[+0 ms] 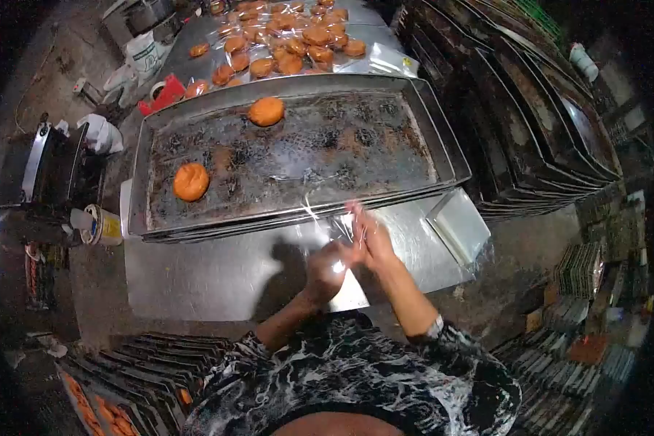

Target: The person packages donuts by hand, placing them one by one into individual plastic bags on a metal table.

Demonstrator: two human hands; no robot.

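Close together over the near rim of the tray, my left hand and my right hand pinch a clear plastic bag. The bag is thin and shiny, and I cannot make out anything inside it. Just beyond my hands lies a large dark baking tray, stacked on others. On it sit two round orange-brown buns, one bun by the far rim and another bun at the left. A stack of clear plastic bags rests on the metal table to the right of my hands.
Many bagged buns are heaped on the metal table beyond the tray. A red tape dispenser stands at the tray's far left corner. Stacked dark trays line the right side. A bucket is at the left.
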